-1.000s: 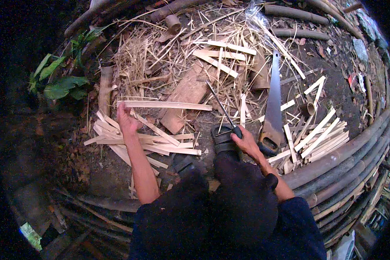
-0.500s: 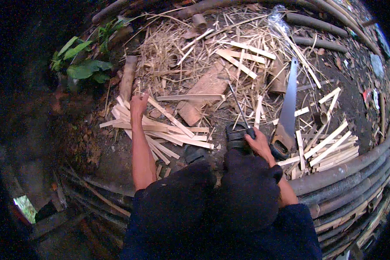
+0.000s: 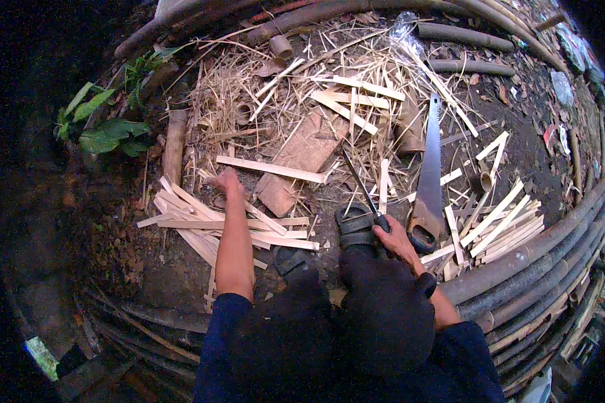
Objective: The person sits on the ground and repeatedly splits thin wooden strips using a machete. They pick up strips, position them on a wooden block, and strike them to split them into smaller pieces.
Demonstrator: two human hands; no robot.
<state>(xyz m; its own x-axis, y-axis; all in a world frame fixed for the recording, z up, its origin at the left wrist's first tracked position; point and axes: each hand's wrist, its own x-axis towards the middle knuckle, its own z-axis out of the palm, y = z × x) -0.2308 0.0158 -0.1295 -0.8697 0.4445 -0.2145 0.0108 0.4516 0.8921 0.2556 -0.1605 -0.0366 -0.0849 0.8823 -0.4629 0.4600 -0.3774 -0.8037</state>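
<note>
My right hand (image 3: 398, 240) grips the dark handle of a long, thin-bladed knife (image 3: 360, 181), its blade pointing up and away beside my sandal (image 3: 356, 228). Reaching forward, my left hand (image 3: 227, 181) is over the far end of a loose pile of pale bamboo strips (image 3: 235, 225). Its fingers are small and blurred, so I cannot tell whether they hold anything. Just beyond that hand, one bamboo strip (image 3: 272, 168) lies slantwise across a worn wooden board (image 3: 296, 164).
A handsaw (image 3: 429, 171) lies to the right of the knife. Another stack of strips (image 3: 511, 232) sits near the bamboo rail (image 3: 538, 265). Shavings (image 3: 228, 101) and cut strips (image 3: 359, 101) litter the far ground. Green leaves (image 3: 107, 131) grow at the left.
My left hand has shifted toward me and right relative to the pile. The strip over the board now slants more. The view has shifted slightly; my right hand still holds the knife.
</note>
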